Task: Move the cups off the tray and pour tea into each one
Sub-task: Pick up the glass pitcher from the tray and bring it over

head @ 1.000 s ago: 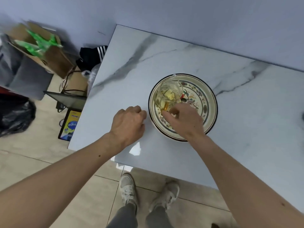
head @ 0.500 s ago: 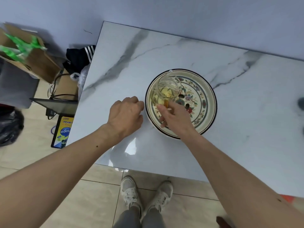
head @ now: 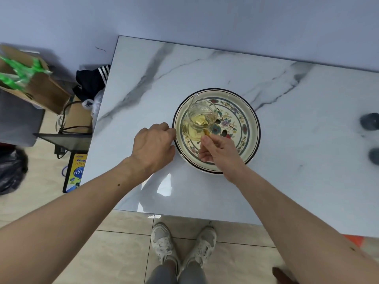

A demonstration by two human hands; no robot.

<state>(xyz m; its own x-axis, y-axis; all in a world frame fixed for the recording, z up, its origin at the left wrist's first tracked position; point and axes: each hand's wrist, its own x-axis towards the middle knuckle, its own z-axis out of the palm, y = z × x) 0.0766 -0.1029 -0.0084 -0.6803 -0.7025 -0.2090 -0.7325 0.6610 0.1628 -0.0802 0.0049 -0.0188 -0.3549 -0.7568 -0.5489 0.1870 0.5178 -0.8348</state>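
Note:
A round flower-patterned tray [head: 244, 111] lies on the marble table. Over its left half is a glass pitcher [head: 202, 119] holding pale yellow tea, its spout pointing to the far left. My right hand [head: 217, 148] grips the pitcher's handle from the near side. My left hand [head: 153, 144] rests as a closed fist on the table, touching the tray's left rim, with nothing visible in it. Two dark cups [head: 369, 121] [head: 374, 156] stand on the table at the far right edge of the view, off the tray and partly cut off.
The marble table [head: 205, 68] meets a blue wall at the back. Its near edge runs just above my shoes [head: 164, 244]. Cardboard boxes [head: 37, 85], cables, dark clothing [head: 92, 80] and a black bag [head: 12, 173] crowd the floor to the left.
My view has drifted, bringing the two dark cups into sight at the right edge. Both hands and the pitcher have stayed almost where they were relative to the tray.

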